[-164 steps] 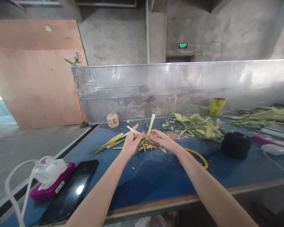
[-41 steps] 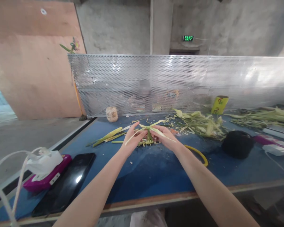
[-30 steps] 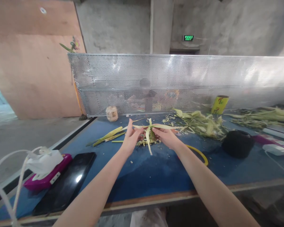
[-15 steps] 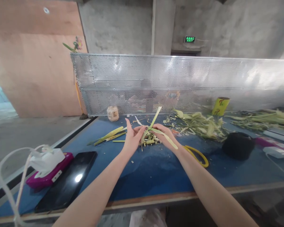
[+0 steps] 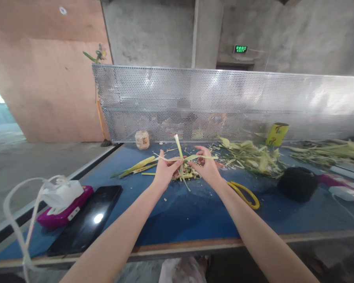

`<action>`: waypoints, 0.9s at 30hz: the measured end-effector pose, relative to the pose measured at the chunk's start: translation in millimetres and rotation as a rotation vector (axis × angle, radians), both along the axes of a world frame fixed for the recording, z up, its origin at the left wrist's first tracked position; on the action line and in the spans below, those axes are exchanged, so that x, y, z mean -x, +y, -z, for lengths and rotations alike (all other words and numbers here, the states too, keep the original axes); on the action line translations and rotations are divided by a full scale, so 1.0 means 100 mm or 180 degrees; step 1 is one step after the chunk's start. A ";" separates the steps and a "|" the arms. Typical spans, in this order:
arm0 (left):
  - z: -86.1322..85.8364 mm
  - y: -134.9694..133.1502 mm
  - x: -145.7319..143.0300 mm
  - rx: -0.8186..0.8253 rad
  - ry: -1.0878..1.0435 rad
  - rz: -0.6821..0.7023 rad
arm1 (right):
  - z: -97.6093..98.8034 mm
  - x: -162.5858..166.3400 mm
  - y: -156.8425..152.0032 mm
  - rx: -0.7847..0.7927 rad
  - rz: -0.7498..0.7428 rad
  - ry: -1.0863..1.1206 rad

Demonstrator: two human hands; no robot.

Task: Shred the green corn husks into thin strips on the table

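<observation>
Left hand (image 5: 165, 171): we pinch crossed, flat pale-green leaf strips (image 5: 179, 147) | right hand (image 5: 208, 167): spread alongside | blue-topped bench (image 5: 188, 224) below

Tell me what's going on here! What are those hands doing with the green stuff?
A person's left hand is pinching a few pale green leafy strips where they meet, and the ends stick out in different directions. The right hand is right beside them with its fingers spread; I can't tell if it touches them. Small cut scraps lie below on the blue table, and a bigger leafy heap sits off to the right.
</observation>
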State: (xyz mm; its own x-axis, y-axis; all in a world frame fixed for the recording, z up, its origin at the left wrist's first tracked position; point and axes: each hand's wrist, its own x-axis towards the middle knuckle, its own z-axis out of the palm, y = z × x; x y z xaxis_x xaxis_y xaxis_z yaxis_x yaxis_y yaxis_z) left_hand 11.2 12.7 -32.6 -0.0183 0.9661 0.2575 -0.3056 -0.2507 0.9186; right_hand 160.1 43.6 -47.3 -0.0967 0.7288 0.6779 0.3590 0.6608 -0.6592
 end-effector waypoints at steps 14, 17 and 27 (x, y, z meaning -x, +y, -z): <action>0.05 0.07 0.03 0.0357 -0.0918 0.0256 | 0.05 0.11 -0.23 -0.1960 0.0918 -0.2005; 0.07 0.06 0.03 0.0211 -0.0823 0.0216 | 0.02 0.08 -0.22 -0.1722 0.0652 -0.1876; 0.09 0.07 0.02 -0.0414 0.0318 -0.0116 | -0.06 0.01 -0.14 -0.1110 0.0479 -0.1319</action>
State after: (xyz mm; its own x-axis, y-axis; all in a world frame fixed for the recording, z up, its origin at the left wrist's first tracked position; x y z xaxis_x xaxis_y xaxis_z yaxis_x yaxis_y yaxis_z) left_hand 9.0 19.4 -41.8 -0.0208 0.9236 0.3827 -0.2027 -0.3788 0.9030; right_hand 159.2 30.0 -41.4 -0.3184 0.4947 0.8086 0.6486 0.7358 -0.1948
